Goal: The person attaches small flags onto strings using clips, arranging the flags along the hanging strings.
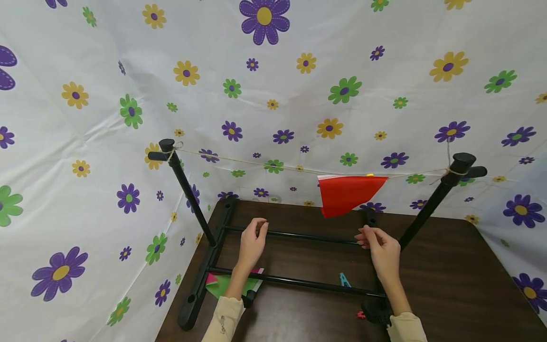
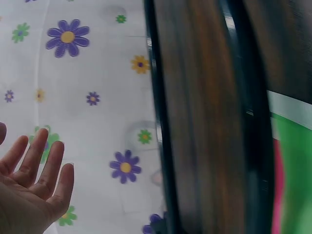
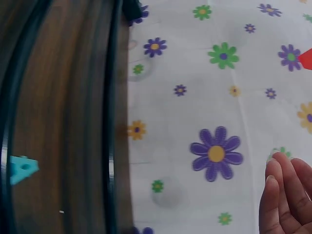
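Observation:
A red pennant (image 1: pixel 348 194) hangs from a thin string (image 1: pixel 256 163) tied between two black posts, with a bit of yellow clip (image 1: pixel 370 175) at its top edge. Over the stand's back crossbar, my left hand (image 1: pixel 253 243) is raised with loosely bent fingers and nothing in them. The left wrist view shows that hand's fingers (image 2: pixel 51 170) spread and relaxed. My right hand (image 1: pixel 384 251) is below the pennant near the right post, fingers loosely bent and holding nothing. A blue clothespin (image 1: pixel 344 280) is on the table behind the front crossbar.
The black stand (image 1: pixel 299 283) has two crossbars and upright posts on a dark wooden table (image 1: pixel 461 280). Green and pink pennants (image 1: pixel 222 286) lie under its left front. A red clothespin (image 1: pixel 361 315) is by the right foot. Flowered cloth (image 1: pixel 278 104) hangs behind.

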Tool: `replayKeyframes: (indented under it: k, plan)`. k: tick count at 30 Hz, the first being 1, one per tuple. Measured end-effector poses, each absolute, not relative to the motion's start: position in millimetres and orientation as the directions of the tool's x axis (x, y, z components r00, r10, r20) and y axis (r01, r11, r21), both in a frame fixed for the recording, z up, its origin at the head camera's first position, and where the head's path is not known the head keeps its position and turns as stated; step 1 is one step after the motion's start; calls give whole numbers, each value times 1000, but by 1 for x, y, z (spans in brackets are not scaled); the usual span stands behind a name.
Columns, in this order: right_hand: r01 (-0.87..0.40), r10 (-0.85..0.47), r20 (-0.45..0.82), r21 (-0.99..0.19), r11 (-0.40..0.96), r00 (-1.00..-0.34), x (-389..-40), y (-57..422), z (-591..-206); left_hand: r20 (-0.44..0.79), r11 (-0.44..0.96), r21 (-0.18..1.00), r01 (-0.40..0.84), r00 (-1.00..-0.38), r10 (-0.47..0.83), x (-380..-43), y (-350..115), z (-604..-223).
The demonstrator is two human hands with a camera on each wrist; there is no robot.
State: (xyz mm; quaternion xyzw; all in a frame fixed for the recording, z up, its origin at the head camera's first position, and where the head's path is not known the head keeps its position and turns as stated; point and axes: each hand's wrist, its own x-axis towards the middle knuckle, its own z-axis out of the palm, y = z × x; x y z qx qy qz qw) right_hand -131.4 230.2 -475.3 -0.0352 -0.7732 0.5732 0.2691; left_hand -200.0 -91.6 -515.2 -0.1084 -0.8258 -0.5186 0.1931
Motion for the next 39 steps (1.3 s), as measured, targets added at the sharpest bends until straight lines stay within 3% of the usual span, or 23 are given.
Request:
replayKeyframes:
  k: [8, 17, 27, 39]
  plan:
    - [-155, 365, 291, -920, 359, -884, -129, 228, -493, 338, 489, 811, 320, -940, 54, -193, -104, -535]
    - [-127, 336, 271, -911, 393, -902, -124, 224, -509, 110, 589, 770, 247, -959, 260, -186, -118, -552]
    - [-113, 319, 251, -912, 394, -914, -119, 223, -528, 97, 608, 756, 243, -960, 264, -187, -122, -555]
    - [-26, 286, 193, -865, 501, -939, -126, 224, -537, 58, 726, 636, 259, -955, 290, -194, -131, -550]
